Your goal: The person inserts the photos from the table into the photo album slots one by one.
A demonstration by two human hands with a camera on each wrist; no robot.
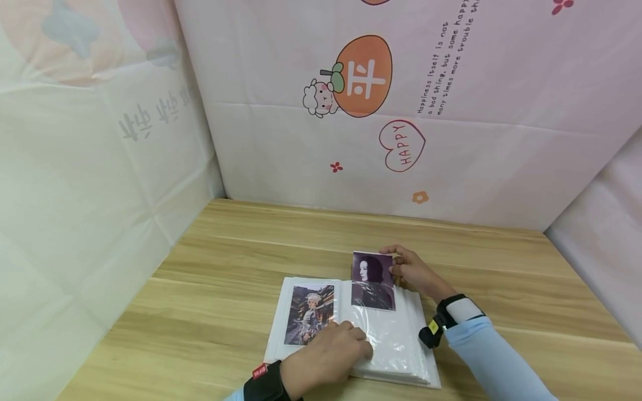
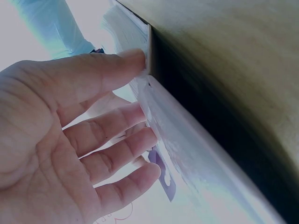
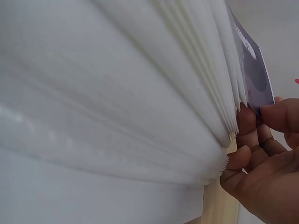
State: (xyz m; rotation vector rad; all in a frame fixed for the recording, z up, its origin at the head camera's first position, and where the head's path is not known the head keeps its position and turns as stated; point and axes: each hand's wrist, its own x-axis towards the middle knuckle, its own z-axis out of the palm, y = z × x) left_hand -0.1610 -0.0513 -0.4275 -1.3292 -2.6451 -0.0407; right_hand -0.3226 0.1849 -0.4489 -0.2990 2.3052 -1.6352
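Observation:
An open photo album (image 1: 396, 351) with clear sleeves lies on the table. Halfway into the top of its right-hand sleeve is a purple photo (image 1: 368, 268) of a person's head in profile; its upper half sticks out past the page edge. My right hand (image 1: 413, 273) pinches this photo (image 3: 256, 70) by its right edge, with thumb and fingers. Across the lower middle of the album, my left hand (image 1: 331, 353) rests on the pages, fingers loosely bent. In the left wrist view, its thumb (image 2: 107, 77) lies at the album's near edge. Another photo (image 1: 301, 314) fills the left page, partly covered by that hand.
The wooden table (image 1: 225, 267) extends around the album. White printed cloth walls (image 1: 281, 150) stand behind it and on both sides. A thick stack of album leaves (image 3: 187, 93) fans out beside the right hand.

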